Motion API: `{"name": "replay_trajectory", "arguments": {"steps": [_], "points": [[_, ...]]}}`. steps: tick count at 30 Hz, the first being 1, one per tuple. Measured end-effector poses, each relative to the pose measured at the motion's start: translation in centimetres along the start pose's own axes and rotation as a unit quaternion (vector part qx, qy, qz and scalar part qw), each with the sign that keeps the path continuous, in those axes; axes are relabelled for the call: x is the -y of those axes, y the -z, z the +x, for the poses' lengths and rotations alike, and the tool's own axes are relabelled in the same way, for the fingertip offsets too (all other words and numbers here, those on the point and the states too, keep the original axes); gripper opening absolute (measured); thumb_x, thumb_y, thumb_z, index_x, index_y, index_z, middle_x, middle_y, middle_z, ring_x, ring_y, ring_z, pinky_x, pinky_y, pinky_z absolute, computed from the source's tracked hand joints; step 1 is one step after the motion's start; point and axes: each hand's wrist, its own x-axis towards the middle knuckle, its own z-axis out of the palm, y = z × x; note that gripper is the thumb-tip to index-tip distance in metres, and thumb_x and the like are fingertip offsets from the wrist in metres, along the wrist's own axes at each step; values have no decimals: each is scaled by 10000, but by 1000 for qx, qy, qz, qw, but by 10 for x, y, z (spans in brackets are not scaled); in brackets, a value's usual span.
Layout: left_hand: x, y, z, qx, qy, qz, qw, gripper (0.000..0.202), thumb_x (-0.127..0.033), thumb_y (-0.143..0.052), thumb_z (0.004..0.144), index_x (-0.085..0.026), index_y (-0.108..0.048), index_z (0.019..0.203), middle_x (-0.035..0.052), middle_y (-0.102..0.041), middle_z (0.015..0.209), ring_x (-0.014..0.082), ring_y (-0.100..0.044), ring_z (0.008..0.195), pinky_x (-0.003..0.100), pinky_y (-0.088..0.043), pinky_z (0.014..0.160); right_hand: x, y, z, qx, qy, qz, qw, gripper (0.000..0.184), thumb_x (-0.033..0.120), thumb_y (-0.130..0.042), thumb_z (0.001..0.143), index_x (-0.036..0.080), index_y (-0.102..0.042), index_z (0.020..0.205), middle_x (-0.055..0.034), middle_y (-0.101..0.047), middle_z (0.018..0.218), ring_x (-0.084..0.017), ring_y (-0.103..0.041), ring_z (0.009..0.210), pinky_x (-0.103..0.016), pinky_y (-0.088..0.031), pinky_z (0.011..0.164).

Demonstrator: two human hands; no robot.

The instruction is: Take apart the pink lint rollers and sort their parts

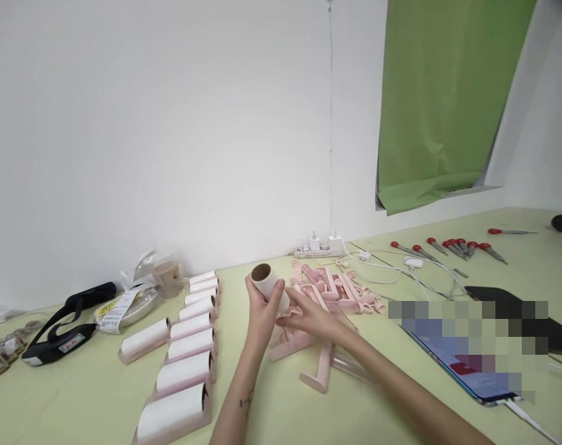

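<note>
A white lint roller roll (272, 285) with a brown cardboard core is held up over the table, its open end tilted toward the wall. My left hand (261, 309) is wrapped around it, with the thumb along its side. At the roll's lower right end, the fingers of my right hand (311, 318) close on it, and part of their grip is hidden. Just below and behind my hands lies a heap of pink plastic lint roller parts (327, 284). One pink handle piece (318, 374) lies under my right forearm.
White rolls in pink holders (185, 374) form a column on the left. Beyond them are a black strap (62, 337), a wrapped plate (127, 309) and a cup (168, 278). A power strip (318, 252), cables, red-handled tools (457, 247) and a phone (475, 371) occupy the right.
</note>
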Motion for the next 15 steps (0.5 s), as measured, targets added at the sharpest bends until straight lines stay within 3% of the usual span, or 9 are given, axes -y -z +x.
{"name": "replay_trajectory", "arguments": {"steps": [2, 4, 5, 6, 8, 10, 12, 15], "points": [[-15, 3, 2, -59, -47, 6, 997, 408, -396, -482, 746, -217, -267, 1043, 57, -496, 968, 142, -542, 820, 276, -429, 741, -2, -3, 2, -16, 17, 25, 999, 240, 342, -537, 742, 236, -574, 954, -35, -614, 916, -206, -577, 864, -351, -473, 738], [-27, 9, 4, -102, -96, 45, 989, 452, -378, -433, 769, -216, -196, 1119, 89, -454, 1067, 153, -525, 898, 294, -408, 793, 1, 2, 4, -77, 31, 45, 996, 214, 355, -495, 773, 223, -551, 932, -39, -598, 926, -198, -563, 897, -333, -467, 753], [-31, 12, 4, -95, -108, 84, 986, 456, -363, -420, 775, -214, -187, 1137, 93, -441, 1092, 160, -515, 928, 299, -396, 810, 3, 8, 4, -130, 39, 63, 989, 234, 362, -485, 782, 220, -525, 964, -43, -586, 947, -192, -554, 915, -327, -460, 767], [-32, 14, 3, -62, -109, 133, 983, 449, -347, -422, 773, -213, -205, 1142, 90, -444, 1096, 168, -510, 942, 303, -389, 817, 5, 15, 2, -193, 49, 82, 977, 255, 367, -475, 791, 217, -503, 994, -45, -582, 943, -183, -554, 911, -322, -452, 777], [-26, 16, 0, 64, -88, 248, 963, 434, -323, -465, 744, -214, -288, 1125, 74, -487, 1055, 191, -518, 927, 312, -392, 798, 10, 33, -1, -322, 66, 109, 938, 277, 369, -465, 800, 209, -491, 1025, -35, -584, 870, -165, -565, 846, -317, -441, 780], [-9, 14, -6, 198, -66, 353, 912, 398, -323, -485, 723, -208, -377, 1089, 70, -537, 985, 224, -532, 883, 331, -404, 750, 12, 48, -6, -407, 80, 114, 903, 283, 371, -461, 801, 202, -504, 1024, -21, -573, 809, -153, -563, 786, -310, -437, 766], [12, 8, -15, 282, -67, 439, 851, 391, -361, -512, 693, -183, -450, 1035, 95, -556, 949, 264, -525, 869, 356, -405, 720, 12, 57, -10, -444, 87, 118, 884, 290, 376, -469, 790, 195, -516, 1012, -18, -559, 785, -152, -555, 760, -299, -443, 735], [39, 0, -28, 323, -78, 521, 786, 560, -458, -610, 587, -143, -484, 1033, 143, -538, 1006, 309, -502, 884, 396, -389, 737, 10, 60, -12, -443, 83, 138, 882, 289, 367, -476, 780, 189, -525, 1003, -16, -548, 755, -151, -547, 734, -285, -449, 688]]}}
